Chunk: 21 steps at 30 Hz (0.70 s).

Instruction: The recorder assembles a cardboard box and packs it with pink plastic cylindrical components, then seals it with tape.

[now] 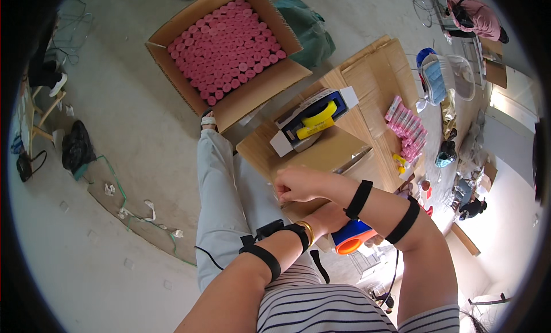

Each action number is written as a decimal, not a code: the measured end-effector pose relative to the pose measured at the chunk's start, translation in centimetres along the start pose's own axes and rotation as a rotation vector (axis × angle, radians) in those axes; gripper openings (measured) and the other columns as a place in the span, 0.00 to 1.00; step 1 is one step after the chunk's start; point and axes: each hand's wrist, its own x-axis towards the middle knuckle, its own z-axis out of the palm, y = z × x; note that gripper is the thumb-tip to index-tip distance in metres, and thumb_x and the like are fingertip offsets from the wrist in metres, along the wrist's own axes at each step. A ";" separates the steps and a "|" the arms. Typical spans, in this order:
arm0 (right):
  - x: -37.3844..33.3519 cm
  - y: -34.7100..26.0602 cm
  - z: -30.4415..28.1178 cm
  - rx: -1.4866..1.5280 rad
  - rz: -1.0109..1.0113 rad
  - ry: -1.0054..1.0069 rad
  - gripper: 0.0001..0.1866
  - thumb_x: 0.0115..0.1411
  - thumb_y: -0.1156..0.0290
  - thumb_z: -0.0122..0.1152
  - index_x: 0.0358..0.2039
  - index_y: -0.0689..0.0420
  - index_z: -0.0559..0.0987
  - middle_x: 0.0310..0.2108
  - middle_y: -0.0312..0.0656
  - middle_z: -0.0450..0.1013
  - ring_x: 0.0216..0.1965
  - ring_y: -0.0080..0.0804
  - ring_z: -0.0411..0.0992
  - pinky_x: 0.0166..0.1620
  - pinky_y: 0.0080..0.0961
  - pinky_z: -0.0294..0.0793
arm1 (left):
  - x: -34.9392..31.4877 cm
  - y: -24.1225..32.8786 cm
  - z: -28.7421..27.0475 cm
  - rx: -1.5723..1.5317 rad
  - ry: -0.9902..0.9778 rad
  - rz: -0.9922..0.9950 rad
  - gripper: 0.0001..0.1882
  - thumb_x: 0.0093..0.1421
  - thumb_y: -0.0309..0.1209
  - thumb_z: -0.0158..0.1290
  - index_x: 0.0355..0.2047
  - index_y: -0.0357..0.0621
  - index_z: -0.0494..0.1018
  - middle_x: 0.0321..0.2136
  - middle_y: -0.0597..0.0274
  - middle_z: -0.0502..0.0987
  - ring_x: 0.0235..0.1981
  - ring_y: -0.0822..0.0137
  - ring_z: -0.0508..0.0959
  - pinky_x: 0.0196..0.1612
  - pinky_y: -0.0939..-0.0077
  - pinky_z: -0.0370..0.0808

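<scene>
My right hand [296,184] is closed in a fist-like curl above the near edge of a brown cardboard box [333,152]. Whatever its fingers may pinch is hidden. My left hand [332,217], with a gold bracelet at the wrist, passes beneath my right forearm, which covers part of it. It grips a blue object with a round orange opening [350,244], and fingertips show at its right side. On the far side of the box, an open blue-and-white carton [342,99] with yellow pieces [317,122] inside lies tilted.
A large open carton [172,75] packed with pink rolls stands on the floor ahead. Several pink packs [406,129] and flattened cardboard [384,75] lie on the wooden table [255,146]. Beside the carton rests a green bag [304,32]. Farther right, a person in pink [479,17] bends over.
</scene>
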 end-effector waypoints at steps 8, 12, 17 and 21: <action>-0.6 -1.6 0.4 -0.096 -0.079 0.125 0.05 0.52 0.69 0.63 0.27 0.55 0.77 0.34 0.43 0.72 0.40 0.45 0.72 0.41 0.39 0.71 | 0.0 -1.4 1.4 0.074 0.084 0.055 0.12 0.59 0.28 0.45 0.36 0.41 0.77 0.39 0.50 0.79 0.47 0.53 0.76 0.53 0.61 0.68; -0.7 -1.2 0.8 -0.134 -0.045 0.122 0.05 0.52 0.68 0.61 0.28 0.54 0.79 0.36 0.43 0.72 0.43 0.44 0.72 0.43 0.38 0.71 | 0.1 -0.2 0.8 -0.038 0.122 0.071 0.12 0.59 0.29 0.45 0.37 0.40 0.77 0.40 0.49 0.78 0.47 0.52 0.75 0.53 0.61 0.67; 0.8 -1.6 0.9 -0.191 0.111 -0.018 0.04 0.52 0.69 0.61 0.28 0.54 0.80 0.39 0.43 0.72 0.46 0.47 0.70 0.47 0.51 0.69 | 0.0 -0.6 1.0 -0.087 0.173 0.055 0.12 0.61 0.29 0.43 0.39 0.40 0.75 0.40 0.47 0.78 0.46 0.51 0.76 0.51 0.61 0.69; 1.0 -2.1 0.4 -0.261 0.145 -0.086 0.07 0.52 0.70 0.62 0.33 0.52 0.78 0.44 0.43 0.69 0.50 0.47 0.68 0.50 0.57 0.65 | 0.3 -1.3 2.0 -0.172 0.292 0.097 0.13 0.61 0.30 0.44 0.41 0.41 0.75 0.40 0.46 0.78 0.46 0.51 0.76 0.51 0.61 0.71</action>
